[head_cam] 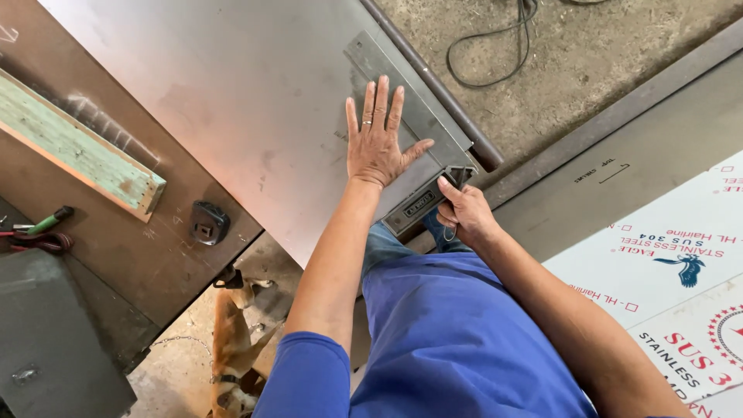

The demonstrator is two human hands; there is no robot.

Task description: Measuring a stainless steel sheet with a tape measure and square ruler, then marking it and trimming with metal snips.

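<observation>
My left hand (377, 139) lies flat, fingers spread, on a grey metal try square (402, 93) that rests on a large bare steel sheet (248, 101). A ring shows on one finger. My right hand (463, 213) is closed on a small dark marking tool (458, 176) at the corner of the square, by the sheet's near edge. The square's thick stock (418, 203) hooks over that edge.
A green-painted wood block (77, 151) and a small black fitting (209, 223) lie on a brown plate at left. Film-covered printed steel sheets (673, 286) lie at right. A black cable (495, 46) loops on the concrete floor. A dog (236, 340) lies below the bench.
</observation>
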